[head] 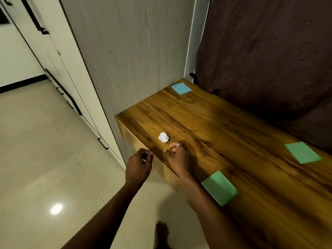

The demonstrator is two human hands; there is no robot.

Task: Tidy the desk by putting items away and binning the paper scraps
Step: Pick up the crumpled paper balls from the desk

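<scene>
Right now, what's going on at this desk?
A person is tidying a wooden desk. Their right hand rests curled on it beside a crumpled white paper ball. The left hand hovers curled just off the desk edge. A blue note and two green notes lie flat elsewhere.

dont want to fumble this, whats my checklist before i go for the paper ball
1. paper ball lies free on the desk, nothing on it: ok
2. right hand close beside the ball: ok
3. right hand empty: cannot tell, fingers curl under
4. left hand empty: cannot tell, a white speck shows between its fingers
5. bin in sight: not ok, none shows
6. other papers put away: not ok, blue note and two green notes lie on the desk
</scene>
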